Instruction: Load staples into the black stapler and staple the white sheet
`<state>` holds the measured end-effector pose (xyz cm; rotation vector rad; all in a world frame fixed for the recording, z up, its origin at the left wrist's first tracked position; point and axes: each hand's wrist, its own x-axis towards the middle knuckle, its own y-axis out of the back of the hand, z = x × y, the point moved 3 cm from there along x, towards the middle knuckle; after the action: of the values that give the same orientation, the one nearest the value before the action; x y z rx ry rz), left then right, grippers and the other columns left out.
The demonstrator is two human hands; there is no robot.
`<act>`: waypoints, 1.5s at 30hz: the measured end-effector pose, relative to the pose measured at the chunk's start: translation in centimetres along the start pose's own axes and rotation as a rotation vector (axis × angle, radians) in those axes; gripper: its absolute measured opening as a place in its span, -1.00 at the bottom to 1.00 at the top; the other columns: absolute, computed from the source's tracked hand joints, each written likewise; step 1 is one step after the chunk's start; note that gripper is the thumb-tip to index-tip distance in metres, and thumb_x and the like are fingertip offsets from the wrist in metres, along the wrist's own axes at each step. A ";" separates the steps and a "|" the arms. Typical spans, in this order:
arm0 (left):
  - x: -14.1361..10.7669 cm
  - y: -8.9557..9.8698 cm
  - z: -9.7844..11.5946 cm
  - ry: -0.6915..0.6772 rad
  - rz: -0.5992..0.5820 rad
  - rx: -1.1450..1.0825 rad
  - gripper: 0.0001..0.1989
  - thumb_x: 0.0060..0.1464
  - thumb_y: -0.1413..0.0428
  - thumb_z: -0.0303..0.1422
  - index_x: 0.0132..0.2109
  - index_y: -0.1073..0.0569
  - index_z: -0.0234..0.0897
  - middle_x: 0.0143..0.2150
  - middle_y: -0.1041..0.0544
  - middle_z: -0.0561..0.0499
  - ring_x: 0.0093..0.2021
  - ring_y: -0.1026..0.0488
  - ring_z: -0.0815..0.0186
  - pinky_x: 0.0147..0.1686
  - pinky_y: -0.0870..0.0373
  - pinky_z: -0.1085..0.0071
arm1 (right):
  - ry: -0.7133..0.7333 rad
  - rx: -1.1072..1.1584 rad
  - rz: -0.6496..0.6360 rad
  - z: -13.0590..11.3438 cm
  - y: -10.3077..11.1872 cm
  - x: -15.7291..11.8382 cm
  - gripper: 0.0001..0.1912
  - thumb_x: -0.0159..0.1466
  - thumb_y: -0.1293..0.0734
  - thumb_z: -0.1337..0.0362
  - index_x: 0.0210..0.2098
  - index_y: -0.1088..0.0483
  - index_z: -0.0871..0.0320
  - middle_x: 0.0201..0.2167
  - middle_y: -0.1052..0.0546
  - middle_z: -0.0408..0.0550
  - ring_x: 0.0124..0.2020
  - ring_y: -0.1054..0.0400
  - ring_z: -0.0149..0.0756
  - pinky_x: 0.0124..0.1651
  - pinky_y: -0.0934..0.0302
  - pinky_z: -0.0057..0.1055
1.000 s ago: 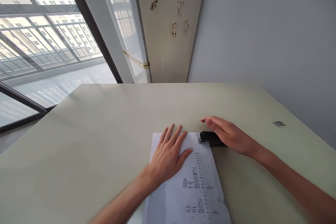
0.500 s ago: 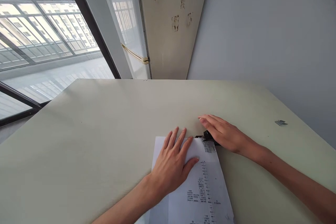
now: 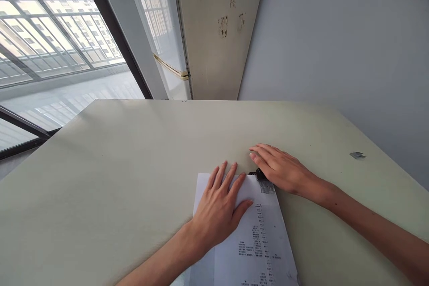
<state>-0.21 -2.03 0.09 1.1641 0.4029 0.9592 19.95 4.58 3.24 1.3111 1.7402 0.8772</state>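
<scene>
Fingers (image 3: 230, 176) wide, my left hand (image 3: 216, 213) lies on the paper (image 3: 234, 250).
My right hand (image 3: 284, 170), outstretched, now hides more of the stapler (image 3: 259, 174) by the paper's far right corner, leaving its bite unclear.

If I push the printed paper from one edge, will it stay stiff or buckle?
Probably buckle: the paper looks thin. With the left hand spread flat on it, it may bunch up rather than slide.

Matt paper (image 3: 248, 232) — smooth tabletop (image 3: 134, 165) — glossy door (image 3: 164, 31)
</scene>
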 end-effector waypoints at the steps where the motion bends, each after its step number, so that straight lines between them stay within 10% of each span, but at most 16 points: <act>1: 0.0 0.0 0.0 0.002 -0.005 0.006 -0.46 0.44 0.04 -0.04 0.43 -0.20 -0.10 0.55 -0.13 -0.09 0.58 0.12 -0.03 0.47 -0.12 -0.16 | 0.005 -0.007 0.001 0.0 0.0 0.0 -0.47 0.52 -0.04 -0.06 0.26 -0.42 -0.07 0.39 -0.40 -0.07 0.43 -0.21 0.05 0.42 -0.12 0.09; 45: 0.0 0.0 0.2 -0.007 -0.015 0.066 -0.45 0.45 0.05 -0.04 0.42 -0.24 -0.21 0.55 -0.14 -0.14 0.57 0.07 -0.07 0.48 -0.11 -0.13 | -0.022 -0.179 -0.123 -0.4 0.5 0.0 -0.40 0.53 0.09 -0.06 0.30 -0.36 -0.09 0.46 -0.29 -0.09 0.50 -0.09 -0.01 0.42 -0.16 0.03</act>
<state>-0.07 -2.16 0.16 1.2224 0.4399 0.9343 19.79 4.63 3.83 1.0819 1.6647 0.9214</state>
